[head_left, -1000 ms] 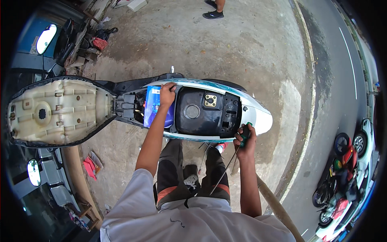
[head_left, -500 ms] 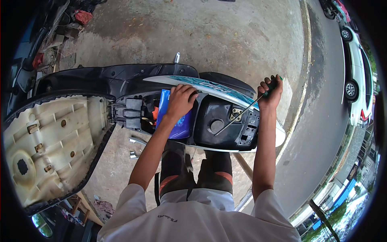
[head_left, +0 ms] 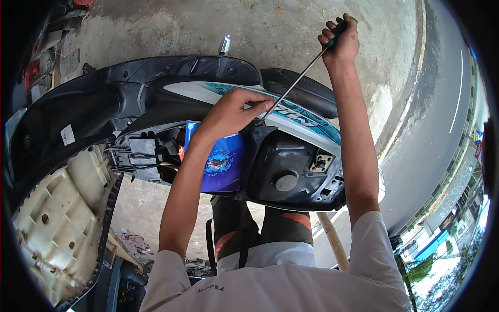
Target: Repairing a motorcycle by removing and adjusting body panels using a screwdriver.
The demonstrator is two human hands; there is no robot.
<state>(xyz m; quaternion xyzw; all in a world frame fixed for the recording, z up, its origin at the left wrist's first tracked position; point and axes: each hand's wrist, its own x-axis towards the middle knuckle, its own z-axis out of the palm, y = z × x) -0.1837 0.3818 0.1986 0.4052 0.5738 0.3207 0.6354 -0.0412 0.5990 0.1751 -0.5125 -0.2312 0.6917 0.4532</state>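
A long screwdriver (head_left: 296, 80) slants across the motor scooter's white and teal side panel (head_left: 306, 117). My right hand (head_left: 341, 44) is wrapped round its dark green-tipped handle, out beyond the scooter. Its tip meets the panel's inner edge, beside the black fuel tank area (head_left: 283, 156). My left hand (head_left: 236, 112) is closed in a pinch, thumb and forefinger meeting on the lower shaft close to the tip. Whether a screw sits there is hidden. Under my left wrist, a blue-purple packet (head_left: 221, 164) lies in the scooter's open middle.
The seat (head_left: 67, 223) is flipped up at the left, its cream underside showing. A black footboard section (head_left: 150, 83) and a silver footpeg (head_left: 224, 45) lie along the far side. Concrete ground (head_left: 260, 26) surrounds the scooter, and a road (head_left: 442, 104) runs along the right.
My right hand has moved away and up, swinging the screwdriver's tip from over the tank to the panel edge. My left fingers have come to its shaft. The view has shifted.
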